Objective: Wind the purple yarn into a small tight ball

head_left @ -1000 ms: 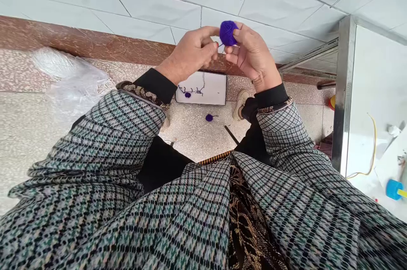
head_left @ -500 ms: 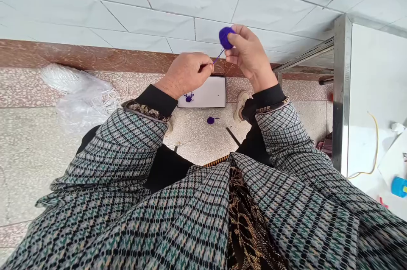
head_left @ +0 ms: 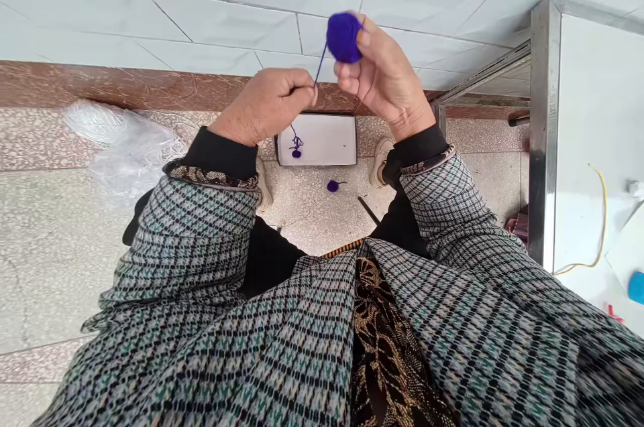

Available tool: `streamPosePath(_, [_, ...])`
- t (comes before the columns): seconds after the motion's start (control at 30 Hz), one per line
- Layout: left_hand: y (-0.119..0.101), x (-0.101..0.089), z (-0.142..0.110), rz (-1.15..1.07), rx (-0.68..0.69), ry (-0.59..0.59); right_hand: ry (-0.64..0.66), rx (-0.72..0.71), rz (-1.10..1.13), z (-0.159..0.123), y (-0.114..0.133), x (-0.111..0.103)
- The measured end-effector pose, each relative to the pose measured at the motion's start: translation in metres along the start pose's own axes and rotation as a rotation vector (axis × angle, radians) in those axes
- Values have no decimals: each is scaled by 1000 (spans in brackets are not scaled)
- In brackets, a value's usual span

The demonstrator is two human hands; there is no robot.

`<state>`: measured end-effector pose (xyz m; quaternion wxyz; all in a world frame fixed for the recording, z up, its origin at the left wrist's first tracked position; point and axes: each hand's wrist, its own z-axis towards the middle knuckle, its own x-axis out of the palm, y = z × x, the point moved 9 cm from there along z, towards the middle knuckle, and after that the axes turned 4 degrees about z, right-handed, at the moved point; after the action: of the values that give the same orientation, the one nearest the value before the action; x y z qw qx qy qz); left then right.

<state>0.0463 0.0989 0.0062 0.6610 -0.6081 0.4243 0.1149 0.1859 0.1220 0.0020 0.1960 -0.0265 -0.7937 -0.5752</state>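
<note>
A purple ball of yarn (head_left: 343, 37) is held up in my right hand (head_left: 385, 72), gripped between thumb and fingers. From it a taut purple strand (head_left: 320, 65) runs down to my left hand (head_left: 272, 102), which pinches it in closed fingers. Below the left hand the strand shows again, hanging toward a small purple tangle of yarn (head_left: 296, 145) at the white box lid or tray (head_left: 325, 139) on the floor. A second, smaller purple yarn ball (head_left: 333, 186) with a short tail lies on the floor in front of the tray.
At the left, a clear plastic bag (head_left: 121, 159) with white cord rests on the speckled floor. A white-topped table with a metal leg (head_left: 543, 132) stands at the right, with a yellow cord (head_left: 601, 226) on it. Ahead is a tiled wall (head_left: 251, 18). My shoes flank the tray.
My right hand has risen slightly and moved left with the yarn ball, which is turned to a fuller view. My left hand has moved left and up, keeping the strand taut.
</note>
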Motion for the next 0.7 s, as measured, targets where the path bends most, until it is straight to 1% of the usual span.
streamPosePath(0.07, [-7, 13, -1, -12, 57, 83, -81, -59, -46, 5, 2, -4])
streamPosePath(0.13, [-13, 21, -3, -15, 116, 138, -123, -47, -162, 8, -2, -7])
streamPosePath(0.17, [-14, 21, -4, -18, 133, 144, -110, -17, -235, 9, -6, -7])
streamPosePath(0.2, [-14, 19, -5, -19, 140, 134, -59, 30, -320, 9, -11, -5])
streamPosePath(0.23, [-12, 15, -5, -12, 137, 109, 30, 88, -407, 7, -18, -1])
streamPosePath(0.3, [-6, 6, -6, -2, 113, 58, 276, 204, -504, -2, -33, 7])
streamPosePath(0.33, [-2, 2, -5, -2, 94, 37, 384, 241, -487, -8, -38, 10])
streamPosePath(0.37, [1, -2, -5, -1, 74, 15, 446, 247, -422, -13, -38, 11])
streamPosePath(0.4, [4, -5, -5, -1, 54, -7, 466, 226, -321, -15, -34, 11])
streamPosePath(0.43, [7, -8, -4, 2, 34, -27, 441, 183, -207, -16, -27, 8])
streamPosePath(0.47, [8, -9, -3, 8, 20, -39, 383, 130, -112, -15, -19, 3])
streamPosePath(0.53, [7, -4, 0, 14, 23, -12, 220, 38, -18, -12, -7, -7])
streamPosePath(0.6, [2, 10, 3, -1, 80, 84, 69, -38, 1, -11, 0, -13])
streamPosePath(0.7, [-8, 31, 3, -12, 195, 220, -37, -97, -45, -5, -1, -12])
